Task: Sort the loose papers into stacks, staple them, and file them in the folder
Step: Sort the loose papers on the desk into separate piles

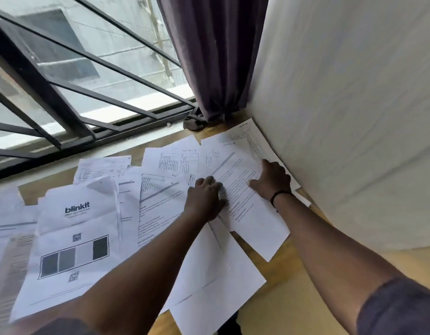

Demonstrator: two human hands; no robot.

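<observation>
Printed sheet (247,189), lying askew on top of the loose papers (165,189) at the far right of the wooden table (281,298), close to the white wall (354,117). The left hand (204,199) rests on its left edge with fingers curled onto the paper; the right hand (272,180) lies on its right edge, fingers bent over it. Whether either hand pinches the sheet or merely presses it cannot be told. The remaining papers, among them a sheet headed "blinkit" (73,238), overlap in disorder across the table toward the barred window (64,81) and the curtain (214,56). No stapler or folder is visible. Probable hazards: dragging the top sheet may carry the sheets beneath it along and mix the sets; the blank sheets (216,286) overhanging the near edge may slide off if nudged by a forearm.
</observation>
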